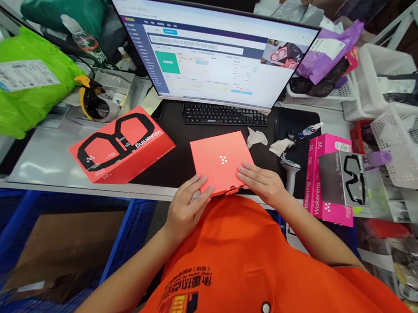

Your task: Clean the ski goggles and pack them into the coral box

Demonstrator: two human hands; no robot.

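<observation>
A flat coral-red box (pixel 220 161) with a small white dot logo lies on the black desk mat (pixel 178 155) in front of the keyboard. My left hand (pixel 186 205) rests at its near left corner, fingers stretched out and touching the box edge. My right hand (pixel 262 183) lies flat on the near right corner, fingers spread. Neither hand grips anything. A larger red sleeve (pixel 120 145) printed with black goggles lies to the left on the desk.
A monitor (pixel 214 48) and black keyboard (pixel 224 113) stand behind the box. Pink boxes (pixel 326 182), a barcode scanner (pixel 290 171) and white baskets (pixel 412 150) crowd the right. Green parcel (pixel 10 82) and tape dispenser (pixel 93 100) sit at left; a blue crate (pixel 53 259) is below.
</observation>
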